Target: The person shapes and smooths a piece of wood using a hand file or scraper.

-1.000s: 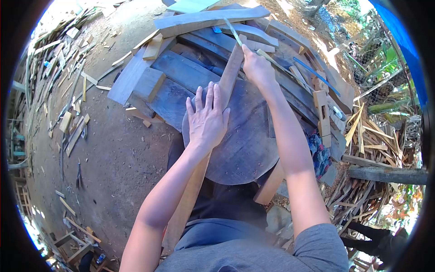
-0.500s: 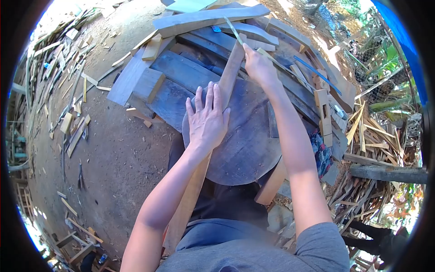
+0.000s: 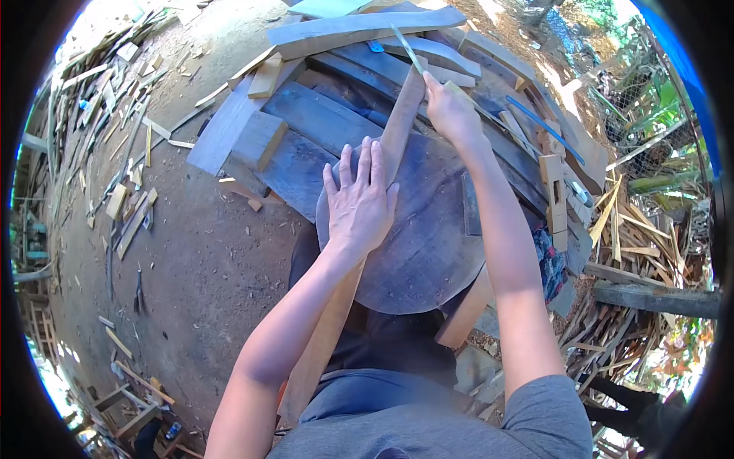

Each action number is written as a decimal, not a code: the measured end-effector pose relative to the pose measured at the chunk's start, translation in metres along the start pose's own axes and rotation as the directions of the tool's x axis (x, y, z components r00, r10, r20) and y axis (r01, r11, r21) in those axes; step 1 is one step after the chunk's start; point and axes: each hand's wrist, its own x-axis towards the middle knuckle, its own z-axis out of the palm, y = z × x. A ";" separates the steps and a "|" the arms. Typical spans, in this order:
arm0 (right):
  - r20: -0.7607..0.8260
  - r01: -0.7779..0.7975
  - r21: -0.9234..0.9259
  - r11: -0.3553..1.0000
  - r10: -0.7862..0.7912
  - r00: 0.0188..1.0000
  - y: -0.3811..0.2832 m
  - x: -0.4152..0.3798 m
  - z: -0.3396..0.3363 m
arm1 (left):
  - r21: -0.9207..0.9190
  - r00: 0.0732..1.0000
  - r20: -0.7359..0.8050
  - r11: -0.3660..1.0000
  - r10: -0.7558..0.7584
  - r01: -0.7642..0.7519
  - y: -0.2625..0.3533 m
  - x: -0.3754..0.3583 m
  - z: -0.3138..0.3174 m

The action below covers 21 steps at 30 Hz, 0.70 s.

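Observation:
My left hand (image 3: 358, 200) lies with fingers stretched out on a long wooden piece (image 3: 329, 329), pressing it against a round wooden board (image 3: 417, 229). The piece runs from my lap, under the palm, to its far tip near my right hand (image 3: 451, 111). That hand is closed round one end of a thin pencil-like stick or tool (image 3: 405, 46), whose exact kind is hard to tell. The tool crosses the far end of the long piece and points up and left. Its gripped part is hidden by my fingers.
Planks (image 3: 321, 115) and a curved wooden piece (image 3: 367, 32) lie beyond the board. A blue strip (image 3: 544, 128) and a slotted block (image 3: 553, 200) are at the right. Wood scraps (image 3: 136, 222) litter the ground at the left. A dark-clothed shape, possibly a person (image 3: 650, 417), shows at lower right.
The whole view has shifted slightly, so the hands and wood appear a little further right. Both hands keep nearly the same pose and hold.

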 end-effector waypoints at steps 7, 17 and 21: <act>0.078 -0.087 -0.019 0.996 0.089 0.993 -0.012 -0.022 -0.013 | 0.010 1.000 0.003 1.000 -0.007 0.007 -0.002 0.000 0.000; 0.014 -0.039 0.012 0.999 0.039 0.999 0.001 0.035 0.014 | 0.008 1.000 0.004 1.000 0.002 -0.002 -0.002 -0.001 0.001; -0.047 -0.017 0.025 1.000 0.018 0.999 -0.001 0.018 0.017 | 0.009 1.000 0.008 1.000 -0.010 0.010 -0.003 0.001 0.001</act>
